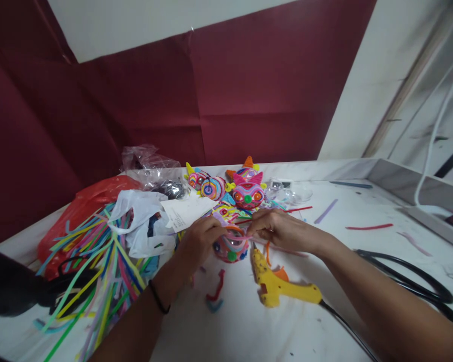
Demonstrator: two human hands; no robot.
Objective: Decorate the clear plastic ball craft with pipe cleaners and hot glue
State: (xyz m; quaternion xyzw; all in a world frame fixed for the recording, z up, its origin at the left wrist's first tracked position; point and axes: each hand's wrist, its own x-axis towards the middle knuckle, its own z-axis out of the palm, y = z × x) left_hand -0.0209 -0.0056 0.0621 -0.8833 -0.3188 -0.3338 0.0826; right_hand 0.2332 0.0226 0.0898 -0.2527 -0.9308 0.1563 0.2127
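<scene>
**Laying a pink strip along a round, decorated ball**

My left hand (202, 239) is closed in on the upper left edge of a small round ball with a clear, glossy top and coloured fuzzy trim (231, 257), which sits low between my two hands, just above the white marbled tabletop (230, 327). My right hand (275, 229) is drawn to a narrow pinch at the ball's upper right, on what looks like a pale pink fuzzy strip (238, 238) crossing the top of the ball. Whether any glue lies under it I can't tell.

To do this well, I'd keep the left grip firm but light, so the ball doesn't roll while the strip bends to its curve. The right pinch should stay near the contact point, pressing the strip down little by little, snug against its neighbour, with no gap.

The yellow glue gun with an orange trigger (279, 287) lies just beside the ball, its nozzle pointing up near my right hand; I'd mind my knuckles there, as the tip may be hot. Behind, the pink ball with a green nose and pointed ears (249, 195) could serve as a guide for even rows.
</scene>
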